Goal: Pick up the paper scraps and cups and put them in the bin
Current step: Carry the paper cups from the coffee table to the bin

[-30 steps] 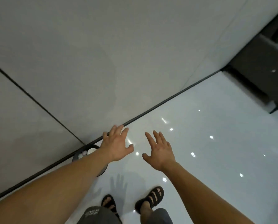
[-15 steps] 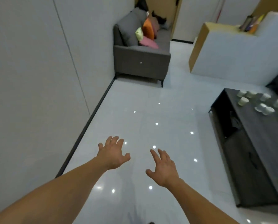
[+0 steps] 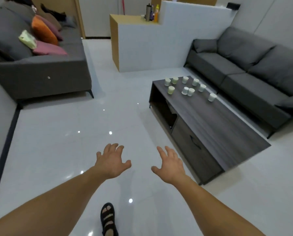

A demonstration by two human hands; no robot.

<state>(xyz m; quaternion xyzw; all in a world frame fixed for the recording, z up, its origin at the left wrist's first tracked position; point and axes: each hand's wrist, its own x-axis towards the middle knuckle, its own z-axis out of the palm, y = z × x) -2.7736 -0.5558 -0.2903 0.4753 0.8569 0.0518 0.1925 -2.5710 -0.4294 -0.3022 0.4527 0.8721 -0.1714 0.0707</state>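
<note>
Several small white and pale green paper cups (image 3: 186, 90) stand on the far end of a dark wooden coffee table (image 3: 215, 126) to my right. My left hand (image 3: 112, 160) and my right hand (image 3: 170, 165) are stretched out over the white floor, fingers spread, holding nothing. Both hands are well short of the cups. No bin and no paper scraps show in this view.
A grey sofa (image 3: 254, 68) runs behind the table on the right. Another grey sofa (image 3: 40, 68) with coloured cushions stands at the back left. A white and wood counter (image 3: 142, 46) with bottles is at the back. My sandalled foot (image 3: 108, 218) is on the glossy floor.
The view has swung right, from the wall and a bin at its foot to the room, bringing the table with cups into sight. Both hands stay spread and hold nothing.
</note>
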